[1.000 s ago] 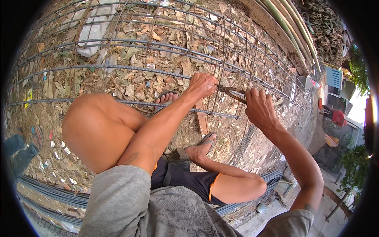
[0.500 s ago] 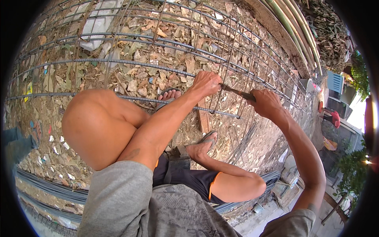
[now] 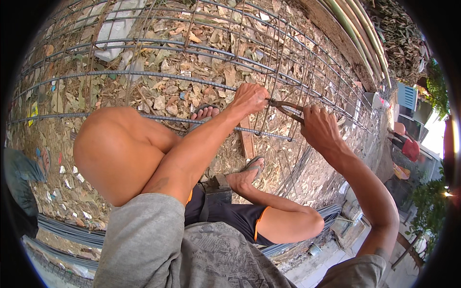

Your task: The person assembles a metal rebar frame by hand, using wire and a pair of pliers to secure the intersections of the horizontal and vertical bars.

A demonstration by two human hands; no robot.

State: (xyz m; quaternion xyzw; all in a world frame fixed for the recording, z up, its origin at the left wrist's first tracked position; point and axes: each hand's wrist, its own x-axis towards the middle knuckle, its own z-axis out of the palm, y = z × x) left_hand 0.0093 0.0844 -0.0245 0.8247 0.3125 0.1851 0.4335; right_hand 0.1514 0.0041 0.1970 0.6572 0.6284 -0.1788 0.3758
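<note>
My left hand (image 3: 251, 98) is a closed fist over a long ribbed steel bar of the rebar cage (image 3: 201, 82); what its fingers grip is hidden. Just right of that fist are the jaws of a pair of pincers (image 3: 287, 107), beside a thin upright stirrup of the cage. Its two handles are spread apart and run back to my right hand (image 3: 321, 126), whose fingers curl over the handle ends. The cage lies across the ground ahead of me, with long bars crossed by thinner stirrups.
Dry leaves and rubble cover the ground. Bamboo poles (image 3: 361, 36) lie at the far right. Bundled steel rods (image 3: 72, 233) lie behind me at left. A wood piece (image 3: 247, 143) rests near my feet. One person (image 3: 409, 149) is at far right; another person's leg (image 3: 21, 175) shows at left.
The pincers' handles have spread apart, and my right hand has turned, its fingers loosening over them. My left fist stays nearly in place. The people at both sides have shifted.
</note>
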